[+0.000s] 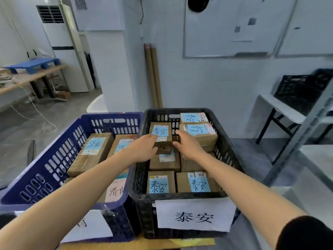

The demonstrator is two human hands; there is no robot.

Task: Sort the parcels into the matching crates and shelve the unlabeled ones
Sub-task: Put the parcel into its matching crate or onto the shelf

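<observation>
A black crate (227,147) with a white paper sign on its front holds several brown parcels with blue handwritten labels. A small labelled parcel (161,132) sits on top of the pile at the back. My left hand (142,149) grips its left side, fingers over the top edge and thumb at the front. My right hand (187,144) is beside the parcel's right side, fingers straight, thumb close to the box. To the left stands a blue crate (54,159), holding more labelled parcels (91,150).
Both crates stand on a wooden surface (137,245). A white folding table (281,109) at the right carries another black crate (302,87). A grey metal shelf post (304,134) stands nearer. Cardboard tubes (153,74) lean on the wall. A bench (32,76) lies far left.
</observation>
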